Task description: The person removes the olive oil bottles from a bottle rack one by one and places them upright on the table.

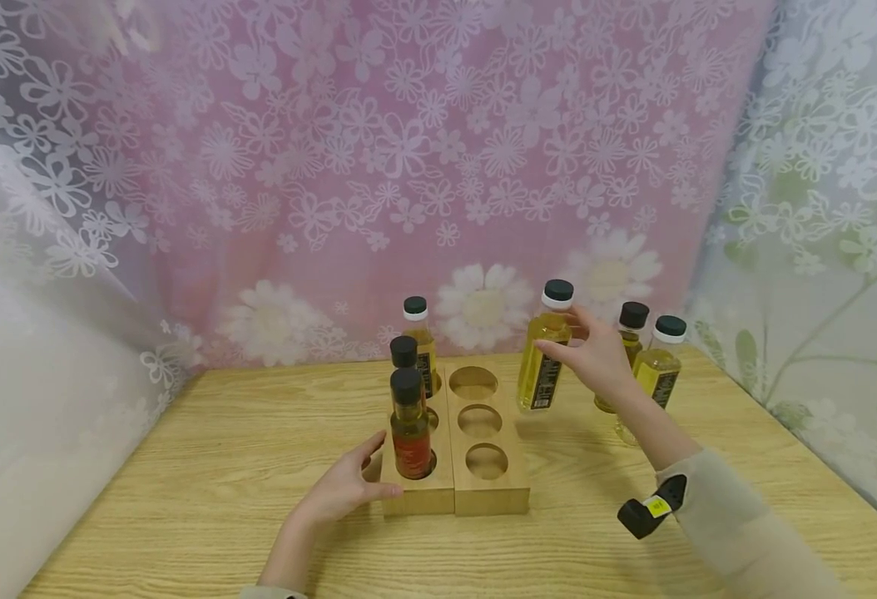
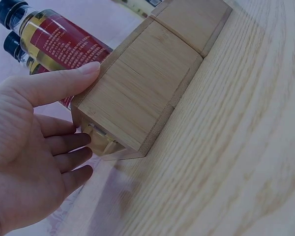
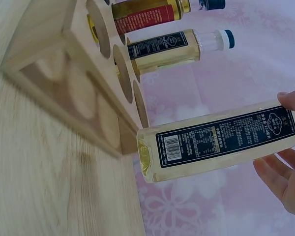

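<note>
Glass, I think, makes the pale oil bottle [image 1: 544,353] heavy for its size, smooth and breakable, so it is best taken by the upper body under the cap. It is lifted just above the wooden table [image 1: 206,466], right of the bamboo rack [image 1: 487,466]. Fingers of the right hand [image 1: 596,353] curl around it; the left hand [image 1: 344,487] rests with relaxed fingers against the rack (thumb on top). Flowered curtains [image 1: 408,150] close the room.
</note>
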Tool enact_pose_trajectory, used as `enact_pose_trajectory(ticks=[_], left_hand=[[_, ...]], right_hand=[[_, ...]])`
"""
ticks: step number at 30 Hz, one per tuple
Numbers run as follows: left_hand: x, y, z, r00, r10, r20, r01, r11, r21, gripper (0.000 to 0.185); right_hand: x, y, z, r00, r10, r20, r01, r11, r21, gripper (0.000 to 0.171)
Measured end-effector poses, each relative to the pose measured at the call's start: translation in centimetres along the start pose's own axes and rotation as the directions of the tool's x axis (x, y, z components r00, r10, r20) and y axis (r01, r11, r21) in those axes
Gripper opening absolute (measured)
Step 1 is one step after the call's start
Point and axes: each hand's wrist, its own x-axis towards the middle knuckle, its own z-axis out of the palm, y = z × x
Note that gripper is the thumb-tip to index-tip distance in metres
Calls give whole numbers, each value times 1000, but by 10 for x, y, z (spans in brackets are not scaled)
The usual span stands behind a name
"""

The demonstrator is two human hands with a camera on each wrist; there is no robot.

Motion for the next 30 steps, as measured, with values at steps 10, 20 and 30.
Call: enact_pose_trajectory(ticks=[10,20,30], left_hand=[[0,0,-2,1000,3,3,-3,1000,-8,92],[1,-1,0,1000,9,12,-9,1000,-10,93],[2,-2,0,1000,6,7,-6,1000,-2,92]], right_hand=[[-21,13,-29,999,0,-49,-2,998,-59,77],[-38,29,-55,997,39,-65,-44,995,-88,76],[-58,49,-75,995,81,-50,-87,986,-140,79]])
